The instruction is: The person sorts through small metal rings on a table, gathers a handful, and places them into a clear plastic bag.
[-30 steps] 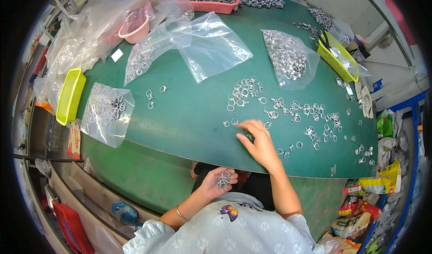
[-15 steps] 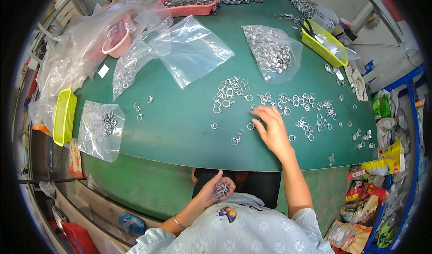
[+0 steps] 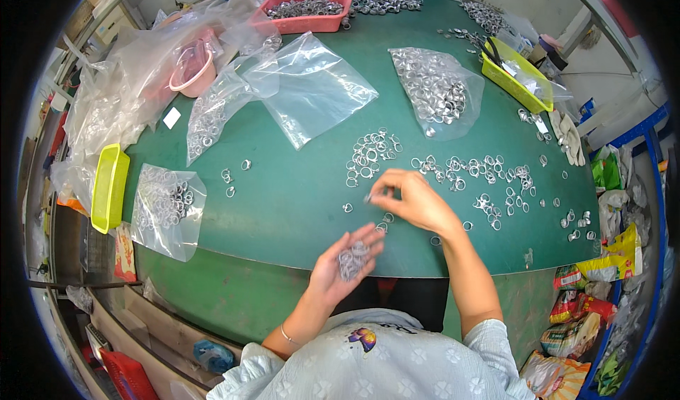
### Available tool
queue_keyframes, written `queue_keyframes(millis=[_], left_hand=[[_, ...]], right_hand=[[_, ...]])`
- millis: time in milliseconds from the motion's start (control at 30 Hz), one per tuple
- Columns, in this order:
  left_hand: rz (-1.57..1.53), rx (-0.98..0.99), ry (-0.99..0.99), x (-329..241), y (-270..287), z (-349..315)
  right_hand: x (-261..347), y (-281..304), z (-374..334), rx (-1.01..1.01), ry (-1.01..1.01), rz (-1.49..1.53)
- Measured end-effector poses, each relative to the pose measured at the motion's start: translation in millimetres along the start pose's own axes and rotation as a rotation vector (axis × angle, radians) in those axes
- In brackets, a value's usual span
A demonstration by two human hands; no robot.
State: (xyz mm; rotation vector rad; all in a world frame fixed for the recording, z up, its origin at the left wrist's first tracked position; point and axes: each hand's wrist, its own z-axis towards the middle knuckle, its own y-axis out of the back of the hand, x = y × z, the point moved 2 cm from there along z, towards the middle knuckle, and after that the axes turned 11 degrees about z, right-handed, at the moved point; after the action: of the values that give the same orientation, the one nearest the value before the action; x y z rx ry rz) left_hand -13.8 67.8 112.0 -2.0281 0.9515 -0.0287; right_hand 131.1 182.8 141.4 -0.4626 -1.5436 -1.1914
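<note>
Silvery metal rings [image 3: 353, 260] fill the palm of the left hand [image 3: 330, 272], whose fingers curl loosely round them; we see the heap lengthen slightly toward the fingertips, away from the body and rightward. The right hand [image 3: 412, 200] points left above the smooth green surface [image 3: 283, 201], its fingers pinching a small greyish piece [image 3: 367, 198], too blurred for us to tell its axis. We find loose rings [image 3: 365, 160] scattered nearby, thin round hoops facing various ways. Beyond them lies a clear, creased plastic bag [image 3: 319, 95]; at the left stands a yellow-green basket [image 3: 110, 187].
</note>
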Motion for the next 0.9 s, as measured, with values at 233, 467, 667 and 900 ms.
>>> queue_keyframes(millis=[233,467,667,900], left_hand=[[-0.314,0.540,-0.022,8,37,46],[-0.122,0.162,-0.159,0,19,36],[-0.214,0.320,-0.140,2,30,45],[-0.148,0.310,-0.165,7,27,40]], right_hand=[[-41,-10,42,-0.413,0.030,-0.536],[-18,-2,40,-0.138,-0.122,-0.153],[-38,-8,37,-0.302,0.008,-0.466],[-36,1,30,-0.109,0.008,-0.549]])
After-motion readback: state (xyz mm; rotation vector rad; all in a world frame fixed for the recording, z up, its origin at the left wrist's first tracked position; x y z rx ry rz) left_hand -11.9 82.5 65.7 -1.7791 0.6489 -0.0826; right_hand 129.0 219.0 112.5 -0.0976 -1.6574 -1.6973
